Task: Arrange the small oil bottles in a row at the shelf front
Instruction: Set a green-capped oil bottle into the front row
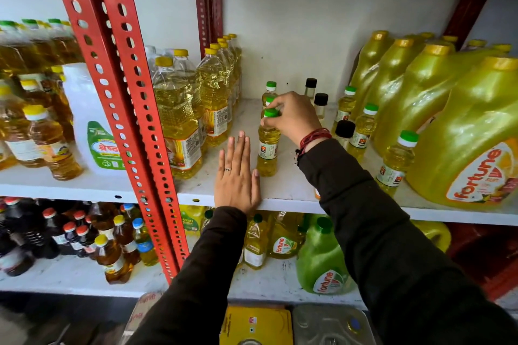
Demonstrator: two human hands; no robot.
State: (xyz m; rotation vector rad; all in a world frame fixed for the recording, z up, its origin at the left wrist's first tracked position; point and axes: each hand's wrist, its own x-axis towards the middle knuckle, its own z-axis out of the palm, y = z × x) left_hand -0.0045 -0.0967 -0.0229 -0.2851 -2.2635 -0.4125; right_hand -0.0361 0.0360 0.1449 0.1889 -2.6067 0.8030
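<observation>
On the white shelf [283, 190], the right hand [294, 117] has its fingers [270, 120] closed around the cap of a small oil bottle [267, 148] standing near the front edge, apparently to position it, while the left hand [236, 176] rests flat, fingers extended and empty, just beside it, probably as a guide

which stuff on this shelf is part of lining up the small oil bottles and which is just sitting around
Part of the job:
- small green-capped bottle, gripped at its cap by the right hand
- other small green-capped bottles
- left hand, flat on the shelf front

Just there:
- big Fortune jugs
- tall yellow-capped bottles
- black-capped bottles
</observation>
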